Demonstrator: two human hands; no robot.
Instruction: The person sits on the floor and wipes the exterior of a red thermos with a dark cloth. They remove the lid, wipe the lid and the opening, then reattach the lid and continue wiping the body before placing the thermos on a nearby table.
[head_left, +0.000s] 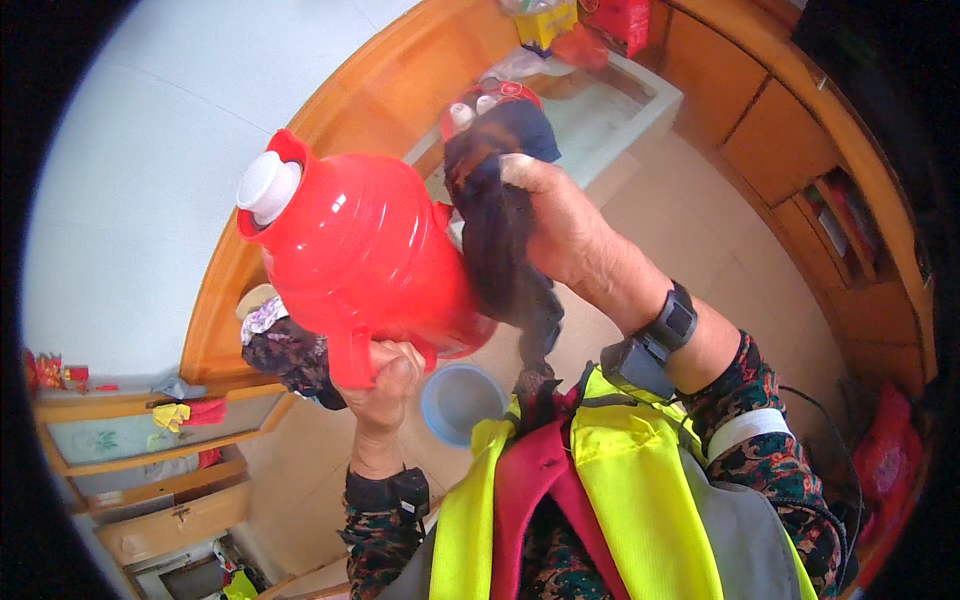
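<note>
A glossy red thermos flask (375, 240) with a white stopper (266, 187) is tilted over in front of me, its mouth toward the upper left. My left hand (386, 382) grips the flask by its handle. In my right hand (562, 217) is a bunched dark cloth (487, 232), close against the flask's side and base; whether it touches is partly hidden. One end of the cloth hangs down toward my chest.
On the tiled floor below stands a light blue basin (463, 405). A glass-topped table (630, 127) holds bags and several items. Dark patterned fabric (289, 352) lies left of the flask. Wooden cabinets (787, 135) line the right; a wooden cabinet with drawers (176, 525) is at lower left.
</note>
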